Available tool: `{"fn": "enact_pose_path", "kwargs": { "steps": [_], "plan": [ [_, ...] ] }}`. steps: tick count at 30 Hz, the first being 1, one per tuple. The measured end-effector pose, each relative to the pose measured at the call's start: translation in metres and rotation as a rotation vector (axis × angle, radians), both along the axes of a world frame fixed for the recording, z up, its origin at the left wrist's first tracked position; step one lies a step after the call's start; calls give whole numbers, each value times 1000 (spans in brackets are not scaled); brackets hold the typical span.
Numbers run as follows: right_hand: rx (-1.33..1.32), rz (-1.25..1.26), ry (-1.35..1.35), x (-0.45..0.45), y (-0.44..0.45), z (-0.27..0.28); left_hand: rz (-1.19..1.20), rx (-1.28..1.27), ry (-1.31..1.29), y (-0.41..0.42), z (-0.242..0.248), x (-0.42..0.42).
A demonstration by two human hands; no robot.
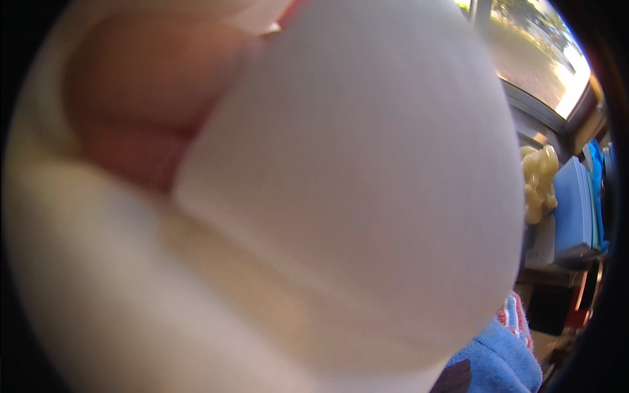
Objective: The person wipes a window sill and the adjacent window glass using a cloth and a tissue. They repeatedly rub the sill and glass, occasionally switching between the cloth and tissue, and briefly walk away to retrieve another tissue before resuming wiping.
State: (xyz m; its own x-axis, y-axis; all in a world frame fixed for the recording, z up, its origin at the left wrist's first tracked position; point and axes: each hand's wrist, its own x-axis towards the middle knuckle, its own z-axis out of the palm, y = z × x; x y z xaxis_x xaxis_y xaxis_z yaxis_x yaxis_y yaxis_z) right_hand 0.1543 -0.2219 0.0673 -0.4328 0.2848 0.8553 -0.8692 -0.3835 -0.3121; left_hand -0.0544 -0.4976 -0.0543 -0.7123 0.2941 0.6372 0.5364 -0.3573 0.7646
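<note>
A large pale, smooth surface (354, 186), very near the camera and blurred, covers most of the picture; its kind cannot be told. At the upper left, blurred skin, probably fingers of a hand (152, 83), lies against its edge. Whether this is my left hand or my right hand, and whether it grips the pale thing, is unclear. No other hand can be made out. Another whitish, out-of-focus area (123, 294) fills the lower left. A small red edge (291, 14) shows at the top.
A window (535, 54) is at the upper right. Below it are a glossy cream-coloured ornament (539, 182) and upright light-blue books or folders (572, 211) on a surface. Blue fabric (496, 358) with a red-and-white striped ribbed edge (516, 317) lies at the lower right.
</note>
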Motion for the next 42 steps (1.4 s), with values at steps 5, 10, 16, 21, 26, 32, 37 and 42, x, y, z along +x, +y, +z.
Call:
{"fn": "enact_pose_path", "kwargs": {
  "steps": [5,10,16,21,26,32,37,42],
  "plan": [
    [-31,-262,11,1,10,6,-127,-369,-124,44,22,-52],
    [-45,-533,33,4,4,27,-399,-288,-44,79,26,-94],
    [-87,-761,30,12,-25,31,-574,-409,-150,104,13,-133],
    [-92,-898,49,45,-53,35,-768,-413,-207,135,7,-96],
    [-41,-1005,33,83,-85,44,-946,-403,-221,146,-15,-34],
    [47,-1051,75,92,-96,49,-1115,-533,-297,181,-53,-24],
    [68,-1104,57,77,-125,28,-1164,-496,-291,169,-90,-30],
    [35,-1131,70,71,-135,26,-1168,-524,-302,168,-97,-27]
  ]
}}
